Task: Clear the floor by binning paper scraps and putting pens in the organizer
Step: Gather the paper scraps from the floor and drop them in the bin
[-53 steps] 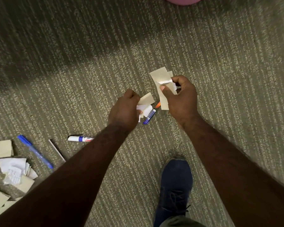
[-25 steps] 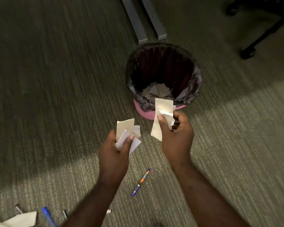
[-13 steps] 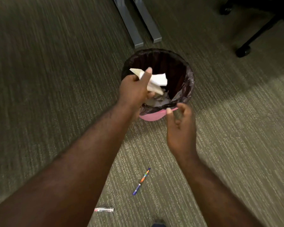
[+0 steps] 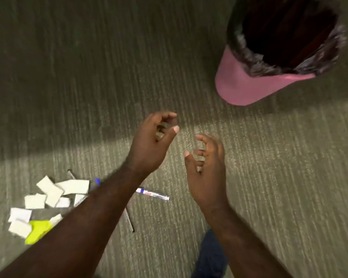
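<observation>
At the near edge a dark blue shoe (image 4: 209,255) stands on the ribbed grey-green carpet (image 4: 88,77). To the near left lies a heap of white paper scraps (image 4: 48,195), with a bright yellow-green piece (image 4: 37,230) at its near side; the left forearm crosses over the heap's right edge. A thin dark stick-like pen (image 4: 129,219) pokes out from under that forearm, and only the blue tip of another pen (image 4: 97,181) shows just above it. A white marker with a blue band (image 4: 152,194) lies on the carpet between the two forearms, partly hidden by the left one.

Farther out, both hands hang above the floor and hold nothing. The left hand (image 4: 151,145) has its fingers loosely curled, the thumb standing apart from them. The right hand (image 4: 207,167), just beside it and not touching, has its fingers spread and bent like a loose claw.

At the far right stands a pink waste bin (image 4: 247,85) lined with a dark plastic bag (image 4: 319,55); its inside is too dark to tell what lies there.
</observation>
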`<control>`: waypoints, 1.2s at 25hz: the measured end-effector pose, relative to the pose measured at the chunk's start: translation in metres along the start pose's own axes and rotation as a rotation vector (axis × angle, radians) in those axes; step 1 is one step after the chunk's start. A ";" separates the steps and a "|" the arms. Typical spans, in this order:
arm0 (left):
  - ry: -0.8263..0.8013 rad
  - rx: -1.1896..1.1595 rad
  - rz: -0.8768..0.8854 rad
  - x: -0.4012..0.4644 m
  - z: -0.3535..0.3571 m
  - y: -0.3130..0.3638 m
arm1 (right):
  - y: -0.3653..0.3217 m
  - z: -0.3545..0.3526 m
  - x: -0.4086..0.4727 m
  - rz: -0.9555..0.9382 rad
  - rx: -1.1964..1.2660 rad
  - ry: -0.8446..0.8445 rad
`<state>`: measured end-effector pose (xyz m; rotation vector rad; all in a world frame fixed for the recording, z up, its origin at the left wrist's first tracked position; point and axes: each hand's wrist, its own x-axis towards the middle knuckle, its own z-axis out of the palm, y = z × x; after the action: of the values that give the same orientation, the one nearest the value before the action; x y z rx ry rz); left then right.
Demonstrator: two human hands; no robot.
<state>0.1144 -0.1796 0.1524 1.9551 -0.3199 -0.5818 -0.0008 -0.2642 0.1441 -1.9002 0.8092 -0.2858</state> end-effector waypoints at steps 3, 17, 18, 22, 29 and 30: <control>0.047 0.134 0.014 -0.050 -0.045 -0.068 | 0.006 0.062 -0.036 -0.097 -0.075 -0.184; 0.178 0.270 -0.261 -0.224 -0.185 -0.308 | 0.059 0.274 -0.154 -0.160 -0.280 -0.546; 0.211 0.245 -0.294 -0.229 -0.189 -0.320 | 0.064 0.286 -0.159 -0.173 -0.307 -0.563; 0.342 0.097 -0.400 -0.244 -0.191 -0.353 | 0.080 0.323 -0.173 -0.141 -0.387 -0.585; 0.415 0.020 -0.442 -0.259 -0.188 -0.384 | 0.094 0.360 -0.182 -0.093 -0.600 -0.515; 0.420 0.006 -0.442 -0.259 -0.186 -0.386 | 0.093 0.363 -0.186 -0.074 -0.641 -0.489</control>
<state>-0.0187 0.2532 -0.0617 2.1052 0.3824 -0.4280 0.0127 0.0903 -0.0775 -2.4525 0.5246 0.4393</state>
